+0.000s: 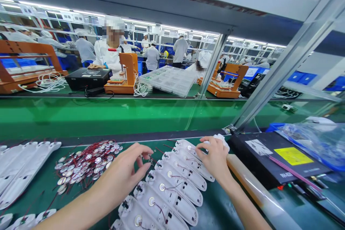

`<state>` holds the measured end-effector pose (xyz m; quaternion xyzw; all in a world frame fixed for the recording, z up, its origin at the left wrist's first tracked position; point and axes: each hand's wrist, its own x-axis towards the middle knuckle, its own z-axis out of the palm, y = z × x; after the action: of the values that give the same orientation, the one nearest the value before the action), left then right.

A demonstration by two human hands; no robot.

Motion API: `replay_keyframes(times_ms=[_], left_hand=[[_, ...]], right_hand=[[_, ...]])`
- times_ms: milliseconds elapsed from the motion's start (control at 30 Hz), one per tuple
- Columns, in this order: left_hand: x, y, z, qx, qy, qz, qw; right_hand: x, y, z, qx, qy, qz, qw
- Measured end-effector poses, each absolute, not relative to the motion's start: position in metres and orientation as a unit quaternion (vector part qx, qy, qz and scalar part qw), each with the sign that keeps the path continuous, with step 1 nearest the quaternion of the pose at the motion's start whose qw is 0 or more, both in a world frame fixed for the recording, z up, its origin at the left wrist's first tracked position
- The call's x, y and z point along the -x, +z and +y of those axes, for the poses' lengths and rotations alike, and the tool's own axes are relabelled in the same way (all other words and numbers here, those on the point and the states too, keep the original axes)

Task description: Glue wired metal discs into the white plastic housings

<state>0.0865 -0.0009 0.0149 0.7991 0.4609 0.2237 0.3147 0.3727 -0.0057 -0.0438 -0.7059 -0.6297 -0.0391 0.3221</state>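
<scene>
A row of white plastic shells (172, 183) lies in front of me, several with a round metal disc (162, 187) and thin wires inside. My left hand (132, 163) is curled above the left ends of the farther shells. Tiny dark bits show by its fingertips, too small to name. My right hand (215, 158) is over the farthest shell, thumb and forefinger bent close together beside a disc (191, 147). What they grip, if anything, is hidden. Crumpled white material (222, 141) sits behind that hand. Left of my left hand lies a pile of wired discs (86, 161).
More white shells (23, 165) lie at far left. A black box (277, 154) with a yellow label, a roll (258, 194) and a bagged blue bin (315, 140) stand right. Beyond the green strip (107, 115) are orange fixtures (129, 73), clear trays (172, 79) and co-workers. A metal post (280, 68) slants at right.
</scene>
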Motion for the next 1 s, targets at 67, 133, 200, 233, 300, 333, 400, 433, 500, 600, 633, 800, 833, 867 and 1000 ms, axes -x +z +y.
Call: replay_keyframes(times_ms=[67, 133, 200, 233, 300, 333, 400, 433, 500, 600, 633, 800, 833, 867, 1000], left_hand=[[-0.081, 0.014, 0.0, -0.799, 0.215, 0.47, 0.307], [-0.078, 0.012, 0.0, -0.798, 0.211, 0.478, 0.3], [-0.075, 0.011, 0.0, -0.798, 0.206, 0.483, 0.296], [-0.074, 0.01, 0.0, -0.797, 0.204, 0.485, 0.296], [-0.073, 0.009, 0.0, -0.796, 0.199, 0.487, 0.3], [-0.072, 0.009, 0.0, -0.795, 0.196, 0.488, 0.303], [-0.071, 0.009, 0.0, -0.795, 0.193, 0.489, 0.304], [-0.071, 0.009, 0.0, -0.795, 0.194, 0.489, 0.302], [-0.07, 0.01, -0.001, -0.798, 0.199, 0.486, 0.296], [-0.071, 0.012, 0.0, -0.804, 0.206, 0.477, 0.289], [-0.072, 0.013, 0.001, -0.806, 0.207, 0.475, 0.285], [-0.09, 0.014, 0.016, -0.826, 0.193, 0.466, 0.252], [-0.097, 0.013, 0.02, -0.835, 0.178, 0.459, 0.247], [-0.104, 0.012, 0.025, -0.847, 0.158, 0.445, 0.243], [-0.135, 0.015, 0.045, -0.916, 0.066, 0.318, 0.236]], right_hand=[[-0.373, -0.05, -0.004, 0.724, -0.027, -0.626, 0.289], [-0.369, -0.051, -0.006, 0.741, -0.022, -0.617, 0.263], [-0.366, -0.05, -0.006, 0.754, -0.019, -0.611, 0.241], [-0.364, -0.049, -0.006, 0.758, -0.017, -0.609, 0.232], [-0.363, -0.048, -0.005, 0.763, -0.017, -0.609, 0.217], [-0.363, -0.048, -0.005, 0.764, -0.018, -0.609, 0.212], [-0.363, -0.05, -0.003, 0.763, -0.025, -0.612, 0.206], [-0.364, -0.05, -0.003, 0.761, -0.03, -0.614, 0.206], [-0.365, -0.051, -0.003, 0.753, -0.042, -0.623, 0.208], [-0.368, -0.05, -0.003, 0.725, -0.06, -0.652, 0.215], [-0.368, -0.05, -0.003, 0.712, -0.065, -0.666, 0.215], [-0.364, -0.049, 0.0, 0.662, -0.076, -0.714, 0.213], [-0.363, -0.049, 0.0, 0.658, -0.08, -0.717, 0.216], [-0.362, -0.049, 0.001, 0.653, -0.084, -0.72, 0.219], [-0.362, -0.046, -0.005, 0.644, -0.118, -0.709, 0.262]])
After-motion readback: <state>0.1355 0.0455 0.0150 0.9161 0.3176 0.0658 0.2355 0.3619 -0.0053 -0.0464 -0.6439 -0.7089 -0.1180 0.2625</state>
